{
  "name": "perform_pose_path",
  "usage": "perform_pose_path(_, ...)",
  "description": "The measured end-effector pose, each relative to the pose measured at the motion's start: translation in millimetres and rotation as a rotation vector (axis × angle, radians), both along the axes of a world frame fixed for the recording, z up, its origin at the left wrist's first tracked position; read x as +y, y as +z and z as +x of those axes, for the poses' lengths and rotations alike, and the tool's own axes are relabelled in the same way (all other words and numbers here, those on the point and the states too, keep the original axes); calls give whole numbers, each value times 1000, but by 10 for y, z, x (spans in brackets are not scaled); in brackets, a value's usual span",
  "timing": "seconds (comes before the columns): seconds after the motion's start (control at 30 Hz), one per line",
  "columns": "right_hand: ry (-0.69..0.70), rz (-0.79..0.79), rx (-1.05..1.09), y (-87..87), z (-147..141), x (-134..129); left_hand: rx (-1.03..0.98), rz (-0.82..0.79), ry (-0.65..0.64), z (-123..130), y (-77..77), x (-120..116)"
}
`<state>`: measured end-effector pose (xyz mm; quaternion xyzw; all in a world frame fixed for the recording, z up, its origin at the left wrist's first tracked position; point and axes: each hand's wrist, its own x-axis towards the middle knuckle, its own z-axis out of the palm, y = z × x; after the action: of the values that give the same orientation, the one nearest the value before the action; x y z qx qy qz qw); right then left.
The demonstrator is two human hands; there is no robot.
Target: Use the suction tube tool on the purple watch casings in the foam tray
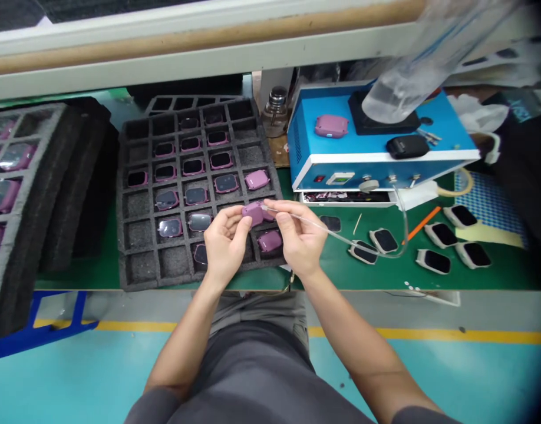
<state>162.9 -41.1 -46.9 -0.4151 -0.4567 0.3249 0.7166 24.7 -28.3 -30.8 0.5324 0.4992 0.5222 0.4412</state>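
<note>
My left hand (225,240) grips a purple watch case (251,212) between thumb and fingers, above the right side of a grey foam tray (140,268). My right hand (304,237) pinches the end of a thin clear tube (343,238). The tube's tip meets the watch case or hovers just over it; I cannot tell which. From there the tube loops right and up to a blue machine (345,175). Many tray pockets hold purple watches with dark screens. Two pink-purple cases, one above my hands (257,179) and one below them (269,240), lie in the right column.
Several pale-framed watches (434,261) and an orange stick (423,225) lie on the green table to the right. On the machine rest a purple case (331,125) and a black device (406,146). Stacked foam trays (27,126) stand at left; a glass bottle (276,112) is behind.
</note>
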Motion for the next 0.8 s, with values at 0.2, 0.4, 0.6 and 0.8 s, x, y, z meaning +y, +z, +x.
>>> perform_pose_path(0.2, 13, -2, -66, 4, 4, -8, -41, 4, -4, 38, -27, -3)
perform_pose_path(0.4, 11, -2, -82, 9, 12, -15, -44, 29, -1, 46, -12, -21)
perform_pose_path(0.6, -1, -6, -104, 12, 7, -17, -8, 26, 0, 38, -28, -26)
perform_pose_path(0.8, -4, 9, -109, 5, 6, -7, -33, 55, -13, 37, -31, -27)
